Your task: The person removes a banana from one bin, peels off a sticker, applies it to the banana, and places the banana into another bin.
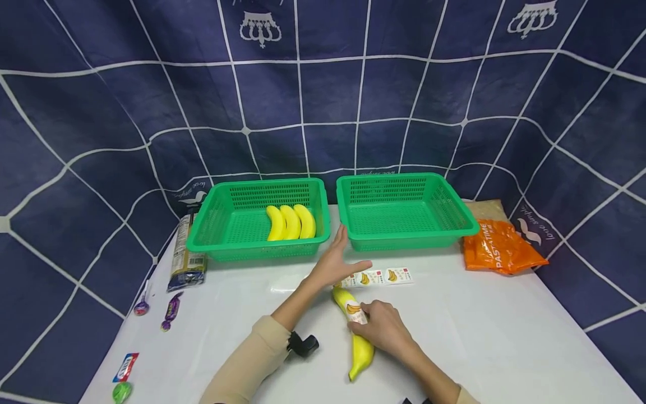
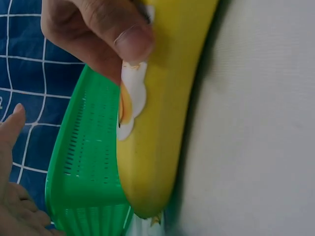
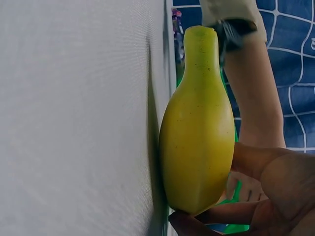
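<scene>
A yellow banana (image 1: pixel 361 353) lies on the white table in front of me, a white label with a banana picture (image 1: pixel 355 310) on its upper side. My right hand (image 1: pixel 386 325) grips the banana around its middle, thumb and fingertips at the label. In the left wrist view the right thumb (image 2: pixel 134 45) presses on the label. My left hand (image 1: pixel 330 264) holds nothing, its thumb and fingers spread above the table, just beyond the banana's far end. Under its thumb lies a strip of banana stickers (image 1: pixel 375 277), partly covered.
Behind the hands stand two green baskets, the left one (image 1: pixel 202 247) with three bananas (image 1: pixel 291 223) and the right one (image 1: pixel 404 242) without contents. An orange pasta bag (image 1: pixel 497 244) sits at right. At left are another food bag (image 1: pixel 185 252) and several candies, including a purple-wrapped one (image 1: pixel 172 310).
</scene>
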Action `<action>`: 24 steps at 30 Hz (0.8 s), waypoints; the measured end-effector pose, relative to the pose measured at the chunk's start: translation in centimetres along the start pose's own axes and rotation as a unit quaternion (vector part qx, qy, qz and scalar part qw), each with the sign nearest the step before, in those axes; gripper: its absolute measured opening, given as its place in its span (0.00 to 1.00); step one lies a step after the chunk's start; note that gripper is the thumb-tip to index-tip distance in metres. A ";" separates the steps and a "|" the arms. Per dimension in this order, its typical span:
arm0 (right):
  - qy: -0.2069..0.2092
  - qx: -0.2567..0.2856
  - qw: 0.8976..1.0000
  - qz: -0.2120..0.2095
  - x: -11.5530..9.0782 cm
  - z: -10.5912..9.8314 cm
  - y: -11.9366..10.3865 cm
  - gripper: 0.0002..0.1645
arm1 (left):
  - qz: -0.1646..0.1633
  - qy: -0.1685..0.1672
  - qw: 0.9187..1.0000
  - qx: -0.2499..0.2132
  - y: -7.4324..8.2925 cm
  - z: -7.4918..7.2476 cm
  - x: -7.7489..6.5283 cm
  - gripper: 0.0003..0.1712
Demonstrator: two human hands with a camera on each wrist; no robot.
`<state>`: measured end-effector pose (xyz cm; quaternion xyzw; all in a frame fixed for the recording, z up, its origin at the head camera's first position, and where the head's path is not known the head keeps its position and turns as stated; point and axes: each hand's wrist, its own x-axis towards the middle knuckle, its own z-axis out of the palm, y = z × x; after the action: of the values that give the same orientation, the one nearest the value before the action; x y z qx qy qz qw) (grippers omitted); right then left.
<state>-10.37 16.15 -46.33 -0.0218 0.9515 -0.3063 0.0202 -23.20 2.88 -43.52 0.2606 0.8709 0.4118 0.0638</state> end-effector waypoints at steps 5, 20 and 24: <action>0.005 -0.013 1.000 -0.002 -0.2 0.1 -0.2 0.29 | -0.007 0.037 0.999 -0.017 0.5 0.7 2.1 0.65; 0.009 -0.057 0.998 -0.021 -0.4 -0.1 -0.6 0.36 | -0.021 0.079 0.995 0.048 0.3 1.1 6.3 0.59; 0.004 -0.061 0.998 -0.017 -0.6 -0.1 -0.8 0.40 | -0.025 0.063 0.997 0.043 -0.1 1.0 6.9 0.60</action>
<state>-9.73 15.58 -45.82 -0.0377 0.9680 -0.2478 0.0103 -28.81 6.98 -43.56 0.2152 0.8962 0.3878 0.0073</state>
